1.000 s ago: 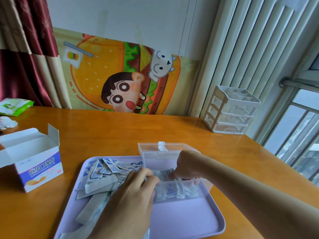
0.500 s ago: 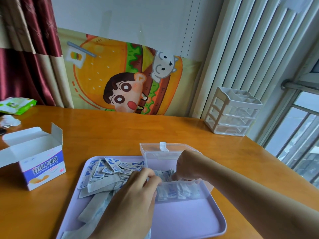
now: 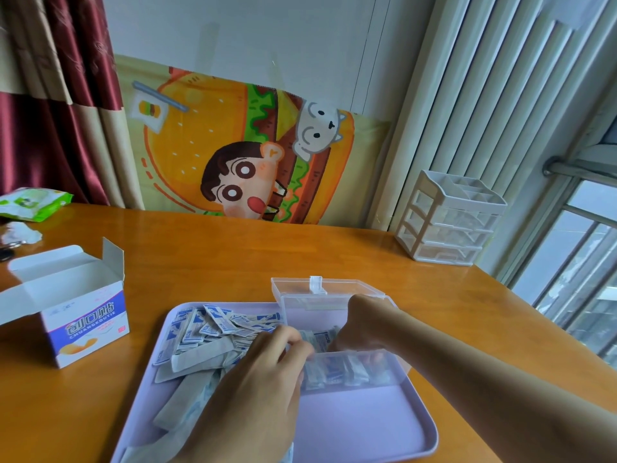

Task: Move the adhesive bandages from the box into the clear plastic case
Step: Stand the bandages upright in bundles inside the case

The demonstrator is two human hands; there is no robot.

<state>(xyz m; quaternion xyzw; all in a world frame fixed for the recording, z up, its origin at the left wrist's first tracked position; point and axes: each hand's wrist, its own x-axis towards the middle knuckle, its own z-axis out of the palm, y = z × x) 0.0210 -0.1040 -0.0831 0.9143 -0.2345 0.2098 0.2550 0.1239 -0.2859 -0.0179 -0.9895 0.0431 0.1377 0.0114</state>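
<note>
Adhesive bandages (image 3: 213,329) lie piled beside box (image 3: 83,322) labelled "CHUANGKOUTIE".

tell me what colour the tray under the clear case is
Pale lilac, plain with no pattern; the tray shows best in the head view.

Soft daylight from the window (image 3: 574,262) at right, glossy sheen on the table (image 3: 217,262), wide-angle bending at edges.
</note>
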